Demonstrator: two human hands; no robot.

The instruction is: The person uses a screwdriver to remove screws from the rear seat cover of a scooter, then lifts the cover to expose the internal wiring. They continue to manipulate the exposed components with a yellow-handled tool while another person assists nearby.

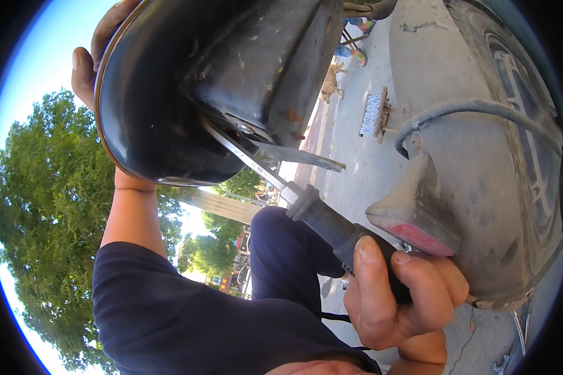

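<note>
Well, the right hand (406, 294) has its fingers closed around the black handle (326, 223) of a tool (301, 202). The tool's silver bar (250, 161) reaches up to a shiny black shell (147, 94). The left hand (108, 28) is at the shell's rim (98, 125); I can't tell if those fingers grip. A dusty red light (421, 238) sits near the right hand.

Only a tiny, illegible marking (259, 167) on the metal tool shaft (238, 149).
</note>
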